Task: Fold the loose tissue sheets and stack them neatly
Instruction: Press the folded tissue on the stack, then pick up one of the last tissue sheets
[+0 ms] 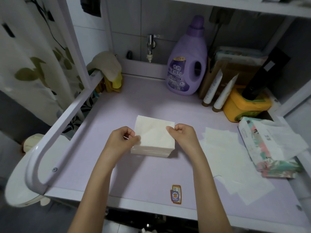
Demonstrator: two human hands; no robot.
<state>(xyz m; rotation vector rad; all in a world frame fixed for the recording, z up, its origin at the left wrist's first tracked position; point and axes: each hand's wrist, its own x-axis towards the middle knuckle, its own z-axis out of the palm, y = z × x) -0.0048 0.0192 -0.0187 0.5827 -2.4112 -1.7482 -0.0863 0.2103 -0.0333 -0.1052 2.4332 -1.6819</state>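
A square stack of folded white tissues (152, 149) sits in the middle of the lilac tabletop (134, 174). The top folded tissue (154, 132) lies on the stack, slightly askew. My left hand (123, 138) pinches its left edge between thumb and fingers. My right hand (182, 133) pinches its right edge. Several loose unfolded tissue sheets (227, 158) lie spread flat to the right of the stack. A soft tissue pack (269, 148) with a floral print lies at the far right, a sheet sticking out of its top.
A purple softener bottle (188, 64) stands at the back. Two white tubes (218, 91), a yellow tub (244, 105) and boxes crowd the back right. A rag (107, 68) hangs on the white rail (67, 115) at left. A sticker (176, 194) lies near the front edge.
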